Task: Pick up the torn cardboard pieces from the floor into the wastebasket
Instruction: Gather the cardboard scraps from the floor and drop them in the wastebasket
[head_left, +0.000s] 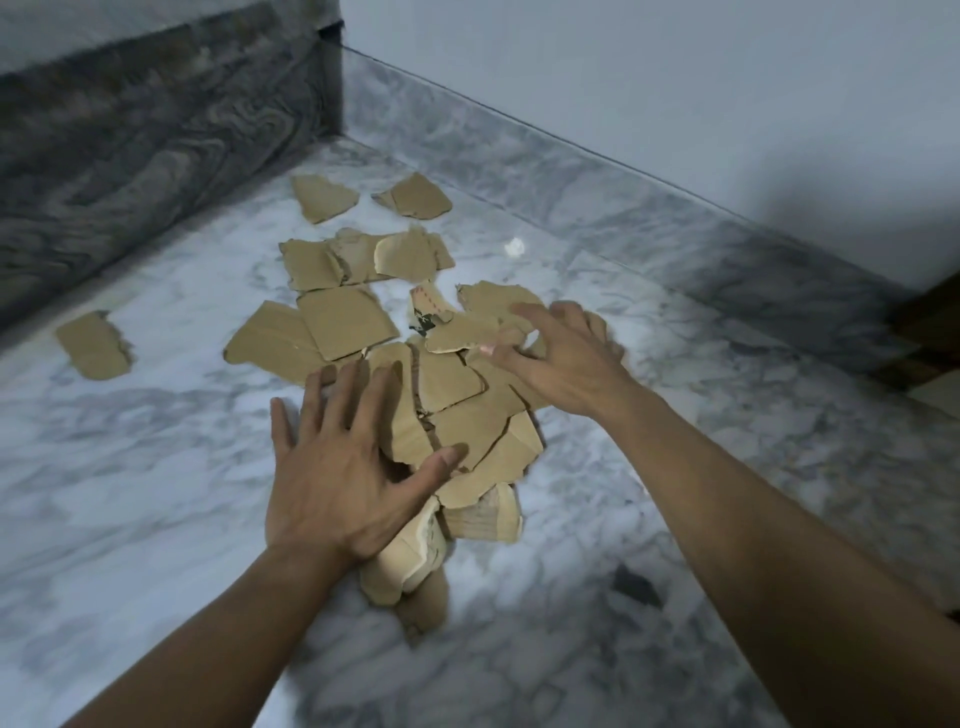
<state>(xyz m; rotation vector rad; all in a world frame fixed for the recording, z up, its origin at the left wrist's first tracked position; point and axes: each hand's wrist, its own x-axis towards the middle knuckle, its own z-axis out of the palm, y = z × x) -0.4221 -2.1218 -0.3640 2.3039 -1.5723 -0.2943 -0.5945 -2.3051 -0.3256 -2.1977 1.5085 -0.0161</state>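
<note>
While most cardboard pieces (452, 415) overlap in one heap on the marble floor (156, 467), too tangled to count, three lie apart. Pressed flat, the left hand (337, 483) spreads its fingers on the near edge; the right hand (566, 358), splayed and blurred, touches the far side, gripping nothing. A dark stone ledge (156, 156) stands left.

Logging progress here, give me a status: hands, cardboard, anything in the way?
Left hand flat, open on the cardboard pile. Right hand spread over its far side, blurred. Loose piece lies apart at left; wastebasket unseen.
</note>
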